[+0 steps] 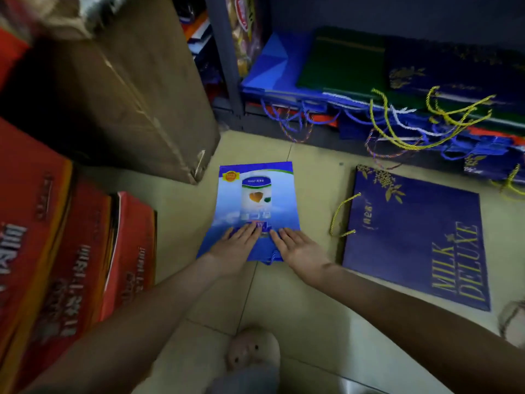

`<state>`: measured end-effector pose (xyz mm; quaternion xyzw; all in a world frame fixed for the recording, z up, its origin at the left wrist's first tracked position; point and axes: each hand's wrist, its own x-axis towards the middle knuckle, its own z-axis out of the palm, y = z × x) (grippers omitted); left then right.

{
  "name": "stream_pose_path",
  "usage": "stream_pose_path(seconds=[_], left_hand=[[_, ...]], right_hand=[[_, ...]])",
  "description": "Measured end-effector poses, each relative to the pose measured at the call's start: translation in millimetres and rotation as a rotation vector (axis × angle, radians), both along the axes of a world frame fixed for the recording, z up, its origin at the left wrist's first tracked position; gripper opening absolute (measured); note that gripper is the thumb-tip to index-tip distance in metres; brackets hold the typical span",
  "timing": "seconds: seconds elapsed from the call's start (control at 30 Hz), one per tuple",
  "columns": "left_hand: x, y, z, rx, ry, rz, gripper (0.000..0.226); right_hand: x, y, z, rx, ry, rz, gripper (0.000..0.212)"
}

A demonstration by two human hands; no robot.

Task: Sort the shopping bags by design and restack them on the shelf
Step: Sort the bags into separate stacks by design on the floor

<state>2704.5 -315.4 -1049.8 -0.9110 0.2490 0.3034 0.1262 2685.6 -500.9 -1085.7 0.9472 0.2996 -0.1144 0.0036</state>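
A light blue shopping bag (pixel 255 194) printed with a milk tin lies flat on the tiled floor in the middle. My left hand (pixel 237 245) and my right hand (pixel 297 248) both press flat on its near end, fingers straight. To the right lies a dark blue bag (pixel 412 237) with gold "MILK DELUXE" lettering and a yellow cord handle. On the low shelf (pixel 235 92) at the back right lies a stack of flat bags (pixel 369 69): blue, green and dark blue ones, with blue, white and yellow cords hanging over the front edge.
A tall brown cardboard box (pixel 127 89) stands at the back left. Red printed boxes (pixel 62 251) lean at the left. My slippered foot (pixel 252 348) is on the floor below my hands. A pale object (pixel 514 322) shows at the right edge.
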Motion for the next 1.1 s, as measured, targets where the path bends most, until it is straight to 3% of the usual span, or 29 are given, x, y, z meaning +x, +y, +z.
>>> stream_pose_path(seconds=[0.1, 0.17, 0.23, 0.3, 0.43, 0.63, 0.73, 0.87, 0.97, 1.03, 1.1], left_hand=[[1, 5, -10, 0.078, 0.096, -0.076, 0.068], [11, 3, -13, 0.103, 0.169, -0.069, 0.090], [29, -7, -8, 0.077, 0.190, -0.032, 0.106], [55, -27, 4, -0.046, 0.074, 0.010, 0.098], [119, -93, 39, -0.342, -0.314, 0.083, 0.070], [207, -190, 65, -0.439, -0.716, -0.030, 0.073], [243, -220, 59, -0.383, -0.755, -0.064, 0.076], [266, -238, 50, -0.304, -0.593, -0.064, 0.067], [265, -231, 44, -0.251, -0.763, -0.207, 0.055], [263, -224, 56, -0.205, -0.787, -0.235, 0.063], [265, -221, 65, -0.222, -0.820, -0.296, 0.050]], right_hand=[[-5, -6, -9, -0.142, 0.312, 0.047, 0.069], [1, -17, -6, -0.111, 0.396, 0.031, 0.081], [15, -33, 2, -0.038, 0.428, -0.059, 0.081], [36, -55, 17, 0.040, 0.383, -0.179, 0.075], [93, -109, 59, 0.149, 0.117, -0.440, 0.075], [153, -182, 103, 0.176, -0.191, -0.779, 0.085], [167, -202, 109, 0.150, -0.242, -0.864, 0.092], [180, -223, 103, 0.178, -0.081, -0.939, 0.098], [180, -235, 96, 0.169, -0.012, -0.930, 0.097], [176, -239, 93, 0.151, -0.043, -0.906, 0.095], [174, -240, 96, 0.134, -0.080, -0.904, 0.093]])
